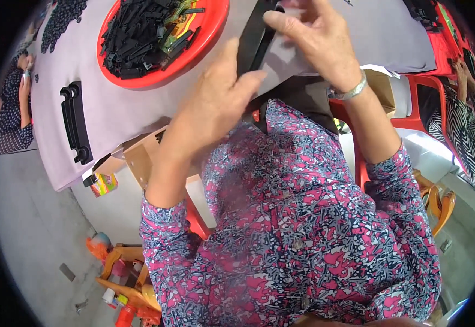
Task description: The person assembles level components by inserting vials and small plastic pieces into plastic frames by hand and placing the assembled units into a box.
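Both my hands are raised over the near edge of a table covered with a pale lilac cloth (117, 114). Between them I hold a long black plastic handle-shaped part (253, 38). My left hand (215, 98) grips its lower end from the left. My right hand (314, 38), with a silver bracelet at the wrist, has its fingers closed over the upper end. Much of the part is hidden by my fingers. My patterned pink and grey sleeves fill the lower middle of the view.
A red round tray (210, 30) heaped with small black plastic pieces sits at the top. Finished black handles (75, 122) lie on the cloth at left. Other people sit at far left (8, 103) and far right (474, 136). Red plastic stools and bottles stand below.
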Motion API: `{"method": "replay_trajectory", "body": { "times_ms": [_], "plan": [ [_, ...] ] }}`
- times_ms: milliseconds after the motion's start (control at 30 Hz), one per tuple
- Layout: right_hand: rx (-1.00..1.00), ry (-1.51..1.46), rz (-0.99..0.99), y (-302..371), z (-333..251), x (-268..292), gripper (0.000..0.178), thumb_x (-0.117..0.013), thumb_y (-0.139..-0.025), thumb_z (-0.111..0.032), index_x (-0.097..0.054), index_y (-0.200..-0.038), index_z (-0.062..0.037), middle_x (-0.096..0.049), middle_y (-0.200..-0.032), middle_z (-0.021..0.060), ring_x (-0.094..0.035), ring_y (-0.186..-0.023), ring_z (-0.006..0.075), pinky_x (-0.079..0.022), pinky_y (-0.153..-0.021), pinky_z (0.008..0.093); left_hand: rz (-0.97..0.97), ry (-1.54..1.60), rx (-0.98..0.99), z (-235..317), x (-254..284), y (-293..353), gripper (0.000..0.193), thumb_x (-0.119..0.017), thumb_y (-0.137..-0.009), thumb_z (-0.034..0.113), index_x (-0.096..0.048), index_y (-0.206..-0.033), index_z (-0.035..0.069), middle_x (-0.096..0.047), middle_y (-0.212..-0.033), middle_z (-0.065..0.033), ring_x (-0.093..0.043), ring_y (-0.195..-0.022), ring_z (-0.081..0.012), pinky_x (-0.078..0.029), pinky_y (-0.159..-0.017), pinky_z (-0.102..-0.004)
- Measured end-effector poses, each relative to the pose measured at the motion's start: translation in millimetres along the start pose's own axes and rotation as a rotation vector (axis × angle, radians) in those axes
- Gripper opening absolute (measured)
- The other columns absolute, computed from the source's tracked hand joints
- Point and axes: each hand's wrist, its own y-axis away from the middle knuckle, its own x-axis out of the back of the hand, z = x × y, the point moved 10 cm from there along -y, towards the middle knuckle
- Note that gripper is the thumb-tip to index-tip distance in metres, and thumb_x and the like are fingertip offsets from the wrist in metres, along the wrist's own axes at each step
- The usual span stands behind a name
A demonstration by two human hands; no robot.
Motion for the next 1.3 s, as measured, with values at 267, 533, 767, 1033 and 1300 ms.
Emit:
{"method": "replay_trajectory", "body": {
  "times_ms": [267, 533, 767, 1033, 1300],
  "plan": [
    [-0.631, -0.918, -0.173, 20, 82, -43, 0.042, -0.063, -0.091, -0.009, -0.044, -0.126, 0.0004, -0.065, -0.1, 0.0103, -0.066, -0.077, 0.0146, -0.055, -0.062, 0.0252, 0.412, -0.211, -0.341, 34, -18, 18, 0.067, -0.076, -0.079, 0.008, -0.041, -0.134, -0.004, -0.054, -0.11, -0.0169, -0.058, -0.098, -0.0279, -0.049, -0.085, -0.038],
    [-0.789, -1.475, -0.373, 37, 61, -74, 0.043, -0.05, -0.094, -0.016, -0.045, -0.133, 0.0035, -0.066, -0.105, 0.0143, -0.065, -0.1, 0.03, -0.055, -0.09, 0.0455, 0.482, 0.563, -0.174, 4, -22, 22, 0.063, -0.071, -0.084, 0.0, -0.028, -0.13, -0.002, -0.047, -0.11, -0.0114, -0.062, -0.088, -0.0132, -0.049, -0.048, -0.0184],
    [-0.752, -1.942, -0.519, 39, 10, -90, 0.049, -0.045, -0.093, -0.018, -0.041, -0.136, 0.0046, -0.059, -0.109, 0.0144, -0.055, -0.101, 0.029, -0.046, -0.097, 0.0483, 0.57, 0.56, -0.256, 12, -23, 30, 0.065, -0.077, -0.074, 0.0, -0.033, -0.122, -0.003, -0.048, -0.109, -0.0124, -0.059, -0.094, -0.0158, -0.053, -0.076, -0.0256],
    [-0.304, -1.731, -0.881, 27, 16, -95, 0.051, -0.045, -0.093, -0.022, -0.041, -0.136, 0.0039, -0.058, -0.111, 0.0153, -0.055, -0.1, 0.0291, -0.046, -0.096, 0.0488, 0.623, 0.468, -0.186, 7, -21, 35, 0.062, -0.078, -0.068, 0.002, -0.039, -0.116, -0.002, -0.049, -0.109, -0.016, -0.055, -0.096, -0.0237, -0.05, -0.083, -0.0329],
    [-0.618, -1.137, -0.369, 48, 32, -71, 0.034, -0.052, -0.099, -0.027, -0.055, -0.122, -0.0016, -0.064, -0.108, 0.0087, -0.064, -0.096, 0.0198, -0.054, -0.088, 0.0378, 0.654, 0.285, -0.139, 4, -14, 37, 0.059, -0.068, -0.064, -0.004, -0.043, -0.117, -0.004, -0.045, -0.104, -0.0181, -0.052, -0.094, -0.0317, -0.048, -0.082, -0.0385]
  ]
}}
